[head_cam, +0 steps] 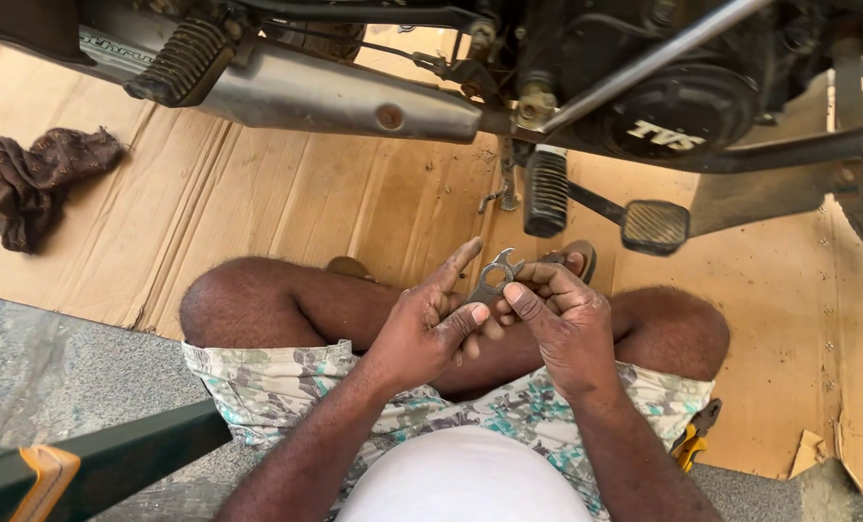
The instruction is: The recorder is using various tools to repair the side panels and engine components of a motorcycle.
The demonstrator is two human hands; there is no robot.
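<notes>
Both the left hand (430, 324) and right hand (557, 314) pinch a small spanner (494, 277). It looks stiff, light steel, possibly greasy; best gripped mid-shank.

Round black engine cover (678, 111) with raised silvery lettering, upper right, above flattened brown cardboard (287, 208).

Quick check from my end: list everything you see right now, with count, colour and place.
wrench: one, grey metal, held between both hands
motorcycle: one, dark, across the top
exhaust pipe: one, silver, upper left
footpegs: two black ribbed, one centre, one upper left
pedal: one, black, right of centre
cardboard sheet: tan, under the bike
rag: one, dark brown, far left
yellow-handled tool: one, by the right hip
left hand: on the wrench
right hand: on the wrench
</notes>
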